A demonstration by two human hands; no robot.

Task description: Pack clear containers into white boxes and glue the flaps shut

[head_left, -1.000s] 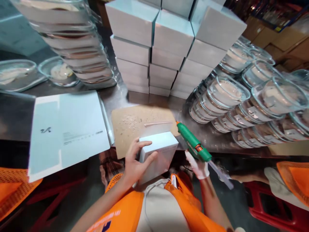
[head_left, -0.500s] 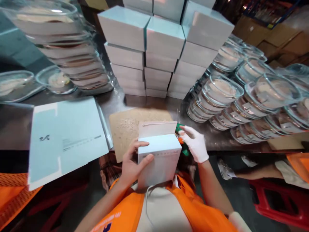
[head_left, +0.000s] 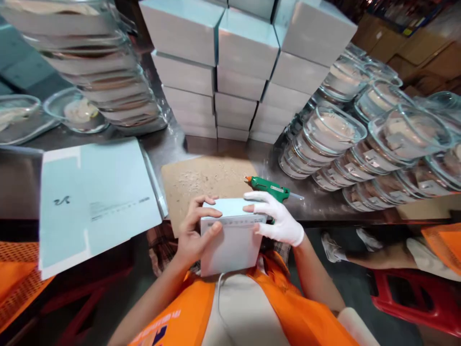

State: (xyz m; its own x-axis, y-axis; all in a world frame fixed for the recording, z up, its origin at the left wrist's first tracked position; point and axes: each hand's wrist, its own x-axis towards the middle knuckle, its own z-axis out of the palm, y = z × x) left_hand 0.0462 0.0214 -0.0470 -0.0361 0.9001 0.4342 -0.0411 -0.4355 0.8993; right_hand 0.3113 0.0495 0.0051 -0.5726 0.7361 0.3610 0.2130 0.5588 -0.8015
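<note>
While both hands close round the small white box point(head_left: 230, 235), it sits pressed against the person's chest, just this side of the cardboard mat point(head_left: 207, 180). The bare left hand point(head_left: 192, 235) is clamped on the box's left edge, thumb across the front face and fingers curled over the top. The gloved right hand point(head_left: 277, 221) grips the right side, fingers flat along the lid's front lip, pressing it down. So both hands are full, and they hold the same box between them.

Just beyond the box lies the green glue gun point(head_left: 268, 187), on the metal table point(head_left: 173, 144), its nozzle pointing left over the mat's far right corner, touched by neither hand. Left of the box a flat, unfolded carton sheet point(head_left: 95, 192) hangs over the table edge. Past the mat stands a wall of stacked white boxes point(head_left: 245, 67). Right of the box, glass dishes point(head_left: 363, 139) lean in nested rows, and another tall pile of glass point(head_left: 97, 67) rises at the far left.

By my reckoning this is a lid being pressed shut. To do it well, hold even pressure along the whole front lip, keep the corners square with the left thumb bracing, and don't let go until the flap sits flush. Keep fingertips clear of any seam that may be sticky.
</note>
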